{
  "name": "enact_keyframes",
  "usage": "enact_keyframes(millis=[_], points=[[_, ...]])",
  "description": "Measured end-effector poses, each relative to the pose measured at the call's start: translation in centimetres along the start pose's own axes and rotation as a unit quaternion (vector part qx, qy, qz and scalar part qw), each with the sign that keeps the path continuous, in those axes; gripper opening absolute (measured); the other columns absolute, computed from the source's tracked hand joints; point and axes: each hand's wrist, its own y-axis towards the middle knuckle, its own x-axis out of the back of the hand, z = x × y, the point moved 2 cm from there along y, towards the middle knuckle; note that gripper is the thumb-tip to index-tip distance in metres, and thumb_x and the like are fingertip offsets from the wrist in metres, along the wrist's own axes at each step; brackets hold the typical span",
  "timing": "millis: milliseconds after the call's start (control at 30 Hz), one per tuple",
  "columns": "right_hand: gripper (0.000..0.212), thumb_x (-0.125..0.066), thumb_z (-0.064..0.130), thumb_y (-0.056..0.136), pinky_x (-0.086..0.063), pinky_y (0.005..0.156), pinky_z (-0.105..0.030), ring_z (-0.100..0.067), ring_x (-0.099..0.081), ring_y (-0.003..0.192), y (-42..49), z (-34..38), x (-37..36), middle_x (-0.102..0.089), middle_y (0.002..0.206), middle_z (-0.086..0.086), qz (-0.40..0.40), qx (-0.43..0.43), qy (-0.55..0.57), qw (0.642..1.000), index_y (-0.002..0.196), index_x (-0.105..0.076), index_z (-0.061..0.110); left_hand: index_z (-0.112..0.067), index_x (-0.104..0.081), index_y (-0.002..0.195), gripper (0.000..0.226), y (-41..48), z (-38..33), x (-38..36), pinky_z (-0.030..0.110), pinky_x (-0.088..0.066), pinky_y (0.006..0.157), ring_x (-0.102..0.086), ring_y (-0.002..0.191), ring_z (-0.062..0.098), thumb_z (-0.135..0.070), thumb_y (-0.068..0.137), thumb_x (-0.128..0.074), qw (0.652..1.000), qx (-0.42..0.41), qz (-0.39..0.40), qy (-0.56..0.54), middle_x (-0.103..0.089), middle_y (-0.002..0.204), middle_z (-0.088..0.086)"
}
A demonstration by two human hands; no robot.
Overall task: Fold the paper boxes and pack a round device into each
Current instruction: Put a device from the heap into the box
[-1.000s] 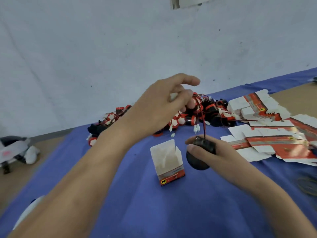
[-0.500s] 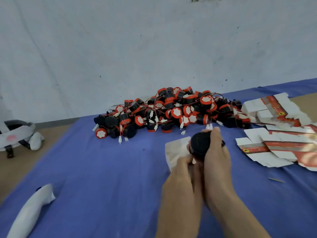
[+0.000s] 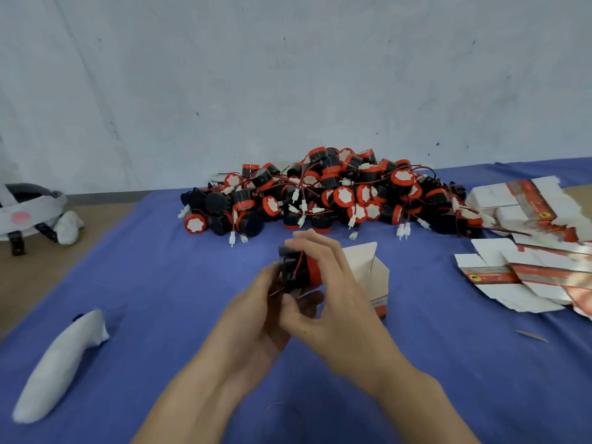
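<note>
Curling round the round device, your right fingers cover its red end while your left hand grips the black end from below, thumb near the loose red wire. Both hands hold it above the blue cloth, just beside the open box, which stands behind your right hand. Watch that wire: if it trails outside, it could snag the flap or jam the lid. Pushing one-handed could tip the light box over toward the flat boxes. The pile of devices lies beyond, well apart, near the wall.
</note>
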Motion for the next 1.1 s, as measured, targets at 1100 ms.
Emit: enact_keyframes(millis=[1100], points=[[0.033,-0.052,0.020,0.104,-0.047,0.072,-0.006,0.002,-0.066,0.101,-2.8,-8.8,6.4,-0.068,0.120,0.017,0.003,-0.309,0.024,0.951,0.130,-0.056,0.039,-0.056,-0.050,0.123,0.038,0.7,2.2,-1.2,0.014,-0.042,0.094,-0.050,0.121,-0.008,-0.064,0.087,-0.060,0.881,-0.301,-0.041,0.362,-0.055,0.125,-0.034]])
